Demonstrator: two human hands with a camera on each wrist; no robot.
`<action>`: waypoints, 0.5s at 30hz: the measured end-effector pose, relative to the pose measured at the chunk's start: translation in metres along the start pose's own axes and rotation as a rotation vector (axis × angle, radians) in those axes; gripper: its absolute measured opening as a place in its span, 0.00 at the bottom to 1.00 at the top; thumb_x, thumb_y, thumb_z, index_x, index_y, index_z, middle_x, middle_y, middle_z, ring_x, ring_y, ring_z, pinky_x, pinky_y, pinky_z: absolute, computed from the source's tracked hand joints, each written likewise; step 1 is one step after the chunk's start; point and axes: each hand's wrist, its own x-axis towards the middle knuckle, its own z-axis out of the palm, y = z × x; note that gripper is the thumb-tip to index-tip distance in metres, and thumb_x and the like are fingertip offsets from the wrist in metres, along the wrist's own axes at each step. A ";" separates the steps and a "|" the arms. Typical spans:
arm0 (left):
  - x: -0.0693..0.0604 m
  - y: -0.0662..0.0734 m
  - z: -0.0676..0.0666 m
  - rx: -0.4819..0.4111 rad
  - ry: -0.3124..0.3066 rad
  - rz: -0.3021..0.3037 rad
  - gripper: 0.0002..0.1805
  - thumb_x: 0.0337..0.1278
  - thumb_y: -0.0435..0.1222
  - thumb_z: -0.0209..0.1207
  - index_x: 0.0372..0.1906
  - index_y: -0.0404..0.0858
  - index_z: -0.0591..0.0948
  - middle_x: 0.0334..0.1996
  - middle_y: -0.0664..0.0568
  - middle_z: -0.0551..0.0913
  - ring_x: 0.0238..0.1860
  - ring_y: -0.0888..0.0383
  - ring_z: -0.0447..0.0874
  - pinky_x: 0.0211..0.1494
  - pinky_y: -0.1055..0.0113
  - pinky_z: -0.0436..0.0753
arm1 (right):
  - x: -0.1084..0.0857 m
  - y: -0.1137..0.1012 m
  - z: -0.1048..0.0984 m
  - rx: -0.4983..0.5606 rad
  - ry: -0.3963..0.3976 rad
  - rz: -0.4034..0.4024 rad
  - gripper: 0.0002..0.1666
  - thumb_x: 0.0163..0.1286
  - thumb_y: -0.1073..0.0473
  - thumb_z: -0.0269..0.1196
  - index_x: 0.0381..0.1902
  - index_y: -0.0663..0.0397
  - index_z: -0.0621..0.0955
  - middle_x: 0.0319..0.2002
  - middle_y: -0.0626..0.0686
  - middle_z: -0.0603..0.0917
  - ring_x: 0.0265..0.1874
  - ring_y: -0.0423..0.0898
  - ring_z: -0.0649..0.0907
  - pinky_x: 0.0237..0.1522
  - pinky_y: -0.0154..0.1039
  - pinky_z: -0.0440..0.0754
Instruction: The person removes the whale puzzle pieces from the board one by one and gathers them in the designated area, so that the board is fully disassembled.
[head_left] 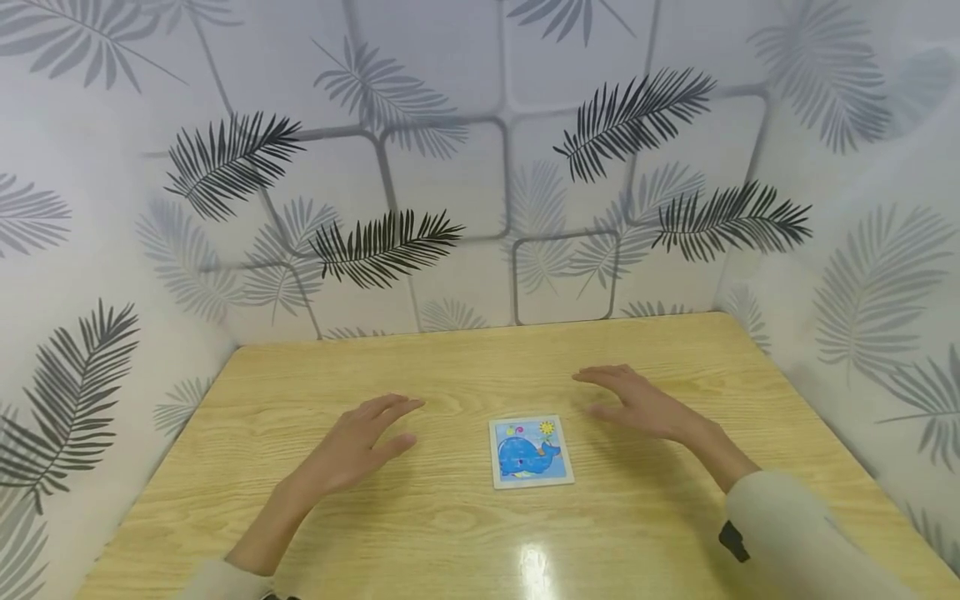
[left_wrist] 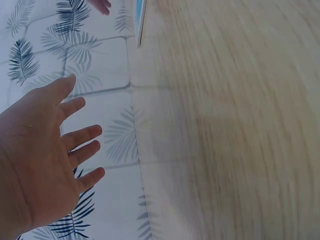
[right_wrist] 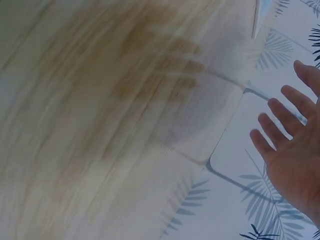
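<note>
On the wooden table lies a small square picture puzzle [head_left: 528, 454] with a pale border, showing a blue whale and a yellow sun. My left hand [head_left: 365, 446] hovers to its left, fingers loosely extended and holding nothing. On the other side, my right hand [head_left: 637, 402] is held above the table with its fingers stretched out, apart from the puzzle. Both wrist views show bare palms, the left [left_wrist: 45, 155] and the right [right_wrist: 295, 145], with fingers spread. Only an edge of the puzzle [left_wrist: 141, 22] appears in the left wrist view.
The light wood tabletop [head_left: 420, 542] reflects a bright spot near the front. White cloth or paper walls with a leaf pattern [head_left: 450, 183] rise behind the table and along both sides.
</note>
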 end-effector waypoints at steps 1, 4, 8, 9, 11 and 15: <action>0.000 0.001 0.002 -0.014 -0.011 0.001 0.30 0.78 0.53 0.54 0.77 0.48 0.70 0.73 0.42 0.71 0.72 0.33 0.68 0.67 0.23 0.60 | 0.003 -0.001 0.001 0.021 -0.009 -0.003 0.32 0.77 0.58 0.63 0.74 0.61 0.72 0.72 0.64 0.73 0.72 0.69 0.68 0.71 0.71 0.59; 0.001 0.005 0.006 -0.061 -0.057 -0.016 0.30 0.78 0.53 0.54 0.78 0.50 0.70 0.74 0.43 0.70 0.74 0.36 0.67 0.69 0.26 0.61 | 0.010 -0.006 0.004 0.084 -0.034 0.005 0.31 0.77 0.59 0.64 0.73 0.60 0.73 0.70 0.63 0.76 0.67 0.67 0.74 0.67 0.68 0.68; 0.003 0.010 0.013 -0.098 -0.118 -0.028 0.30 0.78 0.53 0.54 0.78 0.51 0.70 0.75 0.44 0.69 0.76 0.39 0.65 0.71 0.28 0.61 | 0.018 -0.009 0.009 0.157 -0.068 0.007 0.28 0.76 0.60 0.65 0.70 0.60 0.75 0.66 0.62 0.78 0.57 0.61 0.81 0.58 0.61 0.79; 0.004 0.011 0.015 -0.103 -0.134 -0.026 0.29 0.78 0.53 0.55 0.77 0.51 0.71 0.76 0.45 0.69 0.77 0.40 0.64 0.72 0.30 0.62 | 0.020 -0.010 0.011 0.176 -0.076 0.010 0.28 0.76 0.60 0.65 0.70 0.60 0.76 0.65 0.62 0.79 0.55 0.60 0.82 0.57 0.59 0.80; 0.007 0.013 0.019 -0.108 -0.159 -0.006 0.27 0.78 0.51 0.55 0.76 0.52 0.72 0.75 0.46 0.70 0.77 0.42 0.64 0.74 0.32 0.61 | 0.024 -0.009 0.014 0.201 -0.088 0.018 0.27 0.75 0.60 0.67 0.68 0.59 0.77 0.63 0.61 0.81 0.52 0.55 0.83 0.55 0.54 0.82; 0.013 0.020 0.025 -0.130 -0.196 0.034 0.24 0.79 0.46 0.56 0.74 0.52 0.75 0.73 0.46 0.72 0.76 0.43 0.67 0.74 0.39 0.66 | 0.032 -0.010 0.023 0.243 -0.118 0.036 0.27 0.72 0.60 0.69 0.67 0.56 0.78 0.59 0.60 0.83 0.48 0.49 0.84 0.51 0.45 0.83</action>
